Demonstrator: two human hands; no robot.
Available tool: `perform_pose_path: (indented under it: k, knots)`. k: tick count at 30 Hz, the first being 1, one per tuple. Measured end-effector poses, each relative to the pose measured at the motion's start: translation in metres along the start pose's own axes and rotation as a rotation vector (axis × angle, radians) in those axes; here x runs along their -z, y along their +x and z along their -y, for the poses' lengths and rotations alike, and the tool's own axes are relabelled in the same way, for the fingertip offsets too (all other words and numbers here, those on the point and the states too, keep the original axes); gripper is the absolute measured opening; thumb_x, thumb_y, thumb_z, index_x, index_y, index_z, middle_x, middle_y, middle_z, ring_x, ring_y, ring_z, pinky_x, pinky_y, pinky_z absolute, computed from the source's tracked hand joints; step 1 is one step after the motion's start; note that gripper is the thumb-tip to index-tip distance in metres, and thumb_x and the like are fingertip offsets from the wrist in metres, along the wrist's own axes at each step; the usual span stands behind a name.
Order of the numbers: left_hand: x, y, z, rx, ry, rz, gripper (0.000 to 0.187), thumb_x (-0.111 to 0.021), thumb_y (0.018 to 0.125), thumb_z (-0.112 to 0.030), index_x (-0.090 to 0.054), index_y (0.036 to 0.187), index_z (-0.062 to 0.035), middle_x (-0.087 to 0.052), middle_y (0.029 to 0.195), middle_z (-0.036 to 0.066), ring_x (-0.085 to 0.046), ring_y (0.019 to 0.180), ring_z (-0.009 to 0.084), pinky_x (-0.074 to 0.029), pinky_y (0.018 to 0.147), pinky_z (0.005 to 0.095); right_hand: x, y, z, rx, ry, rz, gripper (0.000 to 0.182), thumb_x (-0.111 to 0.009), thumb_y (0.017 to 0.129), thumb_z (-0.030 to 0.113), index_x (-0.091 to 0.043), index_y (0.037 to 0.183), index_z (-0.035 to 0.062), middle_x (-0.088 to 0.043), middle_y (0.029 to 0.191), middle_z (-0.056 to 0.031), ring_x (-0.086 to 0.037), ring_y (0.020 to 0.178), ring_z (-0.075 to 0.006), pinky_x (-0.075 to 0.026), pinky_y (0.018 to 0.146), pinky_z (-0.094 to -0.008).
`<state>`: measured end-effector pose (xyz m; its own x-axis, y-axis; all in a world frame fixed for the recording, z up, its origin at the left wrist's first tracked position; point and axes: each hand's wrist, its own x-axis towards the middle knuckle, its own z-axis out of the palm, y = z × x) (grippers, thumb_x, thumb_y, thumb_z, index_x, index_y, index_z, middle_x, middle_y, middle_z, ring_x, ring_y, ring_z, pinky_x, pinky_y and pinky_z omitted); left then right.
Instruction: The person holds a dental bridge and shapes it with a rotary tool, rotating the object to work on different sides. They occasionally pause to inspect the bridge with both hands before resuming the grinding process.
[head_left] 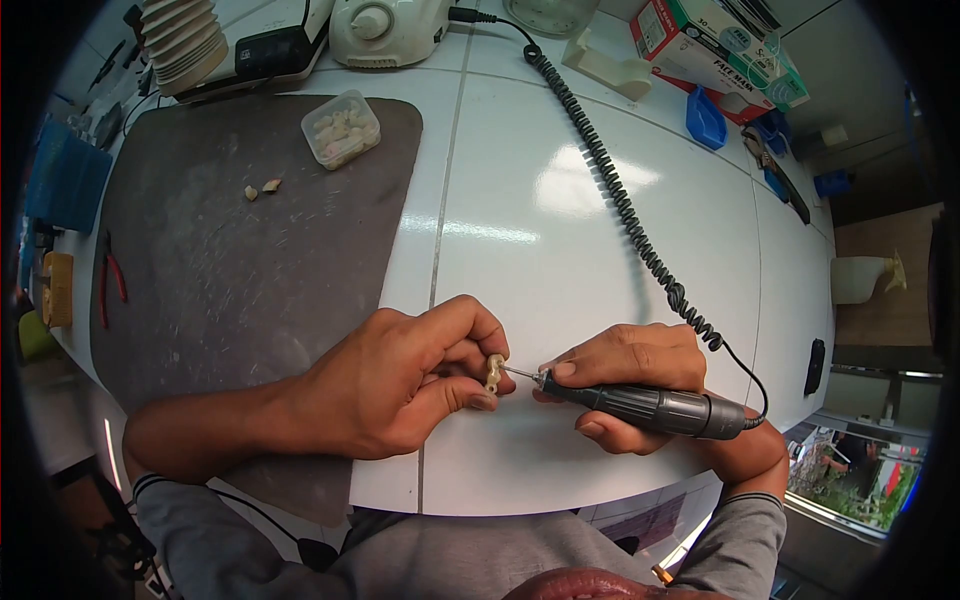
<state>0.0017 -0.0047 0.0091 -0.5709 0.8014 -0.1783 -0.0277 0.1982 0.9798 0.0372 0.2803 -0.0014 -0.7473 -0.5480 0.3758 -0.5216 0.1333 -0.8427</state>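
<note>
Between the thumb and fingers of my left hand (400,380) is a small cream-coloured dental bridge (494,374), held upright over the white tabletop. My right hand (640,375) wraps round a black rotary handpiece (660,408), pen-fashion, pointing left. Its thin metal bur (522,373) reaches to the bridge, the tip right at its side. A coiled black cord (625,205) runs from the back of the handpiece up to the grey-white control unit (385,30) at the top.
On the brown mat (230,240) lie two small tooth-like pieces (262,189) and a clear plastic box (341,130) of similar pieces. Red-handled pliers (112,280) rest at its left edge. A face mask box (715,60) and a blue tray (706,120) stand at top right.
</note>
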Motion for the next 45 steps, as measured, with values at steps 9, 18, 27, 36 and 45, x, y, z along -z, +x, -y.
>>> perform_pose_path:
  k: [9, 18, 27, 36, 45]
  knots:
    - [0.001, 0.001, 0.000, 0.004, 0.022, 0.011, 0.023, -0.065, 0.101, 0.003, -0.052, 0.119, 0.0029, -0.081, 0.100, 0.018, -0.078, 0.109, 0.0224, -0.061, 0.095, 0.0308, 0.000, 0.000, 0.001, -0.005, -0.009, 0.011, 0.033, -0.082, 0.088, 0.020, -0.078, 0.114, -0.0004, -0.081, 0.095, -0.0153, -0.081, 0.081, -0.0257, -0.067, 0.071, -0.0328]
    - [0.001, 0.000, -0.005, 0.041, 0.012, 0.007, 0.021, -0.062, 0.102, 0.004, -0.052, 0.119, 0.0035, -0.081, 0.102, 0.019, -0.079, 0.106, 0.0223, -0.061, 0.094, 0.0310, 0.001, 0.001, 0.001, -0.003, -0.009, 0.038, 0.035, -0.083, 0.088, 0.022, -0.076, 0.112, -0.0021, -0.081, 0.094, -0.0168, -0.082, 0.087, -0.0279, -0.068, 0.077, -0.0351]
    - [0.002, 0.000, -0.003, 0.026, 0.044, 0.015, 0.023, -0.064, 0.101, 0.003, -0.052, 0.120, 0.0028, -0.081, 0.102, 0.018, -0.079, 0.104, 0.0223, -0.061, 0.092, 0.0312, -0.002, 0.001, -0.003, 0.070, 0.019, 0.047, 0.037, -0.084, 0.087, 0.023, -0.076, 0.110, -0.0047, -0.081, 0.093, -0.0193, -0.082, 0.084, -0.0279, -0.068, 0.074, -0.0339]
    - [0.002, 0.000, -0.001, 0.027, 0.040, 0.017, 0.023, -0.065, 0.101, 0.002, -0.052, 0.120, 0.0027, -0.080, 0.103, 0.019, -0.080, 0.103, 0.0222, -0.062, 0.091, 0.0313, -0.001, 0.002, -0.001, 0.042, 0.027, 0.050, 0.036, -0.085, 0.087, 0.023, -0.077, 0.108, -0.0044, -0.081, 0.091, -0.0193, -0.082, 0.083, -0.0287, -0.068, 0.073, -0.0338]
    - [-0.002, -0.001, 0.006, -0.039, 0.014, -0.045, 0.027, -0.069, 0.097, 0.001, -0.053, 0.119, 0.0029, -0.077, 0.093, 0.020, -0.080, 0.086, 0.0266, -0.060, 0.073, 0.0323, -0.002, 0.001, -0.002, 0.070, 0.034, 0.050, 0.035, -0.086, 0.086, 0.023, -0.077, 0.107, -0.0044, -0.081, 0.091, -0.0182, -0.082, 0.082, -0.0289, -0.068, 0.073, -0.0343]
